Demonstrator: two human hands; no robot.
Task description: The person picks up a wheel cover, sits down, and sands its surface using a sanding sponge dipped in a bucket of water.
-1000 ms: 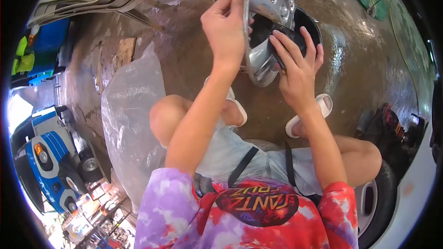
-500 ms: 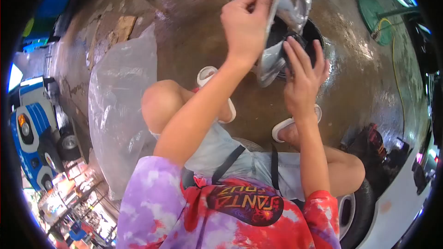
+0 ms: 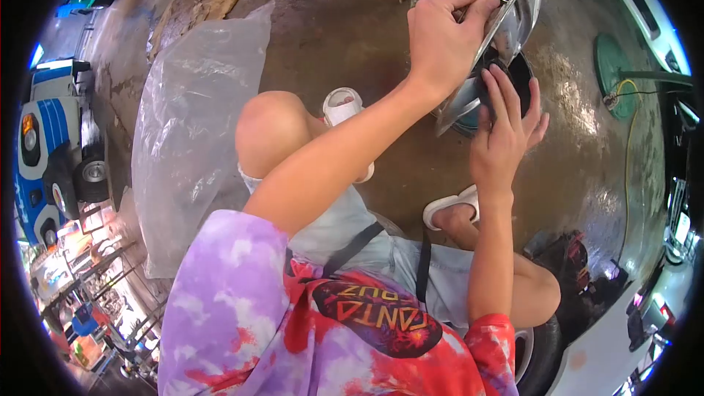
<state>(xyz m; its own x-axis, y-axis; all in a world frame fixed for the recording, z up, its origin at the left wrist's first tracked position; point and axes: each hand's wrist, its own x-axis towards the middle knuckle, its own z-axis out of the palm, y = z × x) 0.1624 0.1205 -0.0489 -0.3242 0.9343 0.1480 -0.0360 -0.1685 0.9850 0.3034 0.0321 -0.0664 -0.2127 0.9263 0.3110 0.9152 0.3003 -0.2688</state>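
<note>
My left hand (image 3: 451, 40) pinches the rim of a shiny silver, round-rimmed part with broad spokes that looks like a hubcap (image 3: 525, 15). The part is tilted nearly on edge, and a silvery clip-like piece with a thin wire sits at its top. My right hand (image 3: 506, 128) is on the lower side of it, fingers bent over a dark piece at the middle; whether that is a cloth or part of the hubcap I cannot tell. Behind the hubcap and my right hand stands a round black tub (image 3: 522, 77), its inside mostly hidden.
A clear plastic sheet (image 3: 198, 125) covers the wet floor to my left. A car wheel (image 3: 541, 352) lies under my right leg. Dark items (image 3: 561, 257) lie beside my right knee. A green round base (image 3: 616, 77) with a yellow cord stands at right; a blue-and-white vehicle (image 3: 40, 154) is at left.
Seen from my head, both hands and the hubcap have shifted right in the picture, and the view has turned a little. The left hand keeps its pinch on the rim.
</note>
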